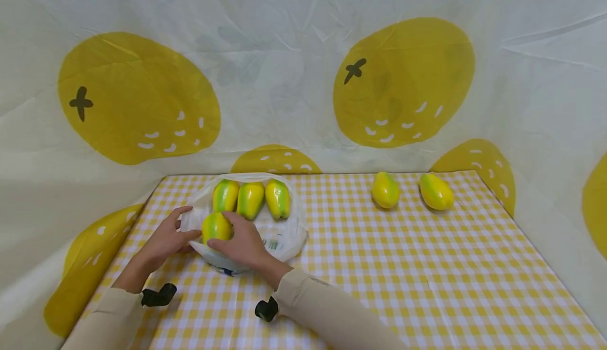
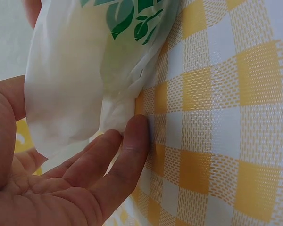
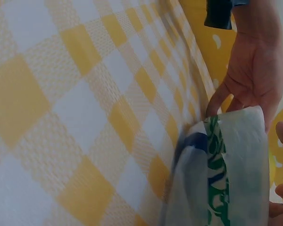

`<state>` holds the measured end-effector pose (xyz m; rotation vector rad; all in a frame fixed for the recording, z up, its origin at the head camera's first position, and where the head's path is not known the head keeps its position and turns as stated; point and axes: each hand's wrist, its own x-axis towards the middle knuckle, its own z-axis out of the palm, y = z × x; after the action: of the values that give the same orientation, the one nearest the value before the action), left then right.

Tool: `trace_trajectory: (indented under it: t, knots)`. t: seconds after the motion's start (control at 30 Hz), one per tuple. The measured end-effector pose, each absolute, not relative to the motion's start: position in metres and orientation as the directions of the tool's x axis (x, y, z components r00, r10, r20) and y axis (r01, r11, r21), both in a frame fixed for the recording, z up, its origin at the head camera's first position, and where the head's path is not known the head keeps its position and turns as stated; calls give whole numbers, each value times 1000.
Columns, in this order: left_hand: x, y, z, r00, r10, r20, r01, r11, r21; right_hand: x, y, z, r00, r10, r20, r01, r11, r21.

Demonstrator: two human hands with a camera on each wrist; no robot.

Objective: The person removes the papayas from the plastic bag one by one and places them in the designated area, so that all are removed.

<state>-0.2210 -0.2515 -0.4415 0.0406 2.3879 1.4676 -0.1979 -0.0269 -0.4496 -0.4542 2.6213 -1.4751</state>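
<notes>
A white plastic bag lies spread at the left of the table, its mouth facing up. Inside, three glossy yellow-green papayas sit in a row along the far side. Over the bag's near left part, my right hand grips another papaya between thumb and fingers. My left hand holds the bag's left rim, thumb on the inner side and fingers outside. The left wrist view has the left hand's fingers beside the bag's wall. In the right wrist view the bag hides the held papaya.
Two more papayas, one upright and one leaning, stand at the back right of the table. A yellow-and-white checked cloth covers the table. Behind it hangs a white curtain printed with large yellow fruit.
</notes>
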Motion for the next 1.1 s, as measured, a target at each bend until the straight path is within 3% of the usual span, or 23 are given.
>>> trace_trajectory:
  t: [1.1]
  knots:
    - [-223, -255, -445, -939, 223, -261, -119, 503, 856, -197, -51, -468, -977, -197, 79, -183, 592, -785]
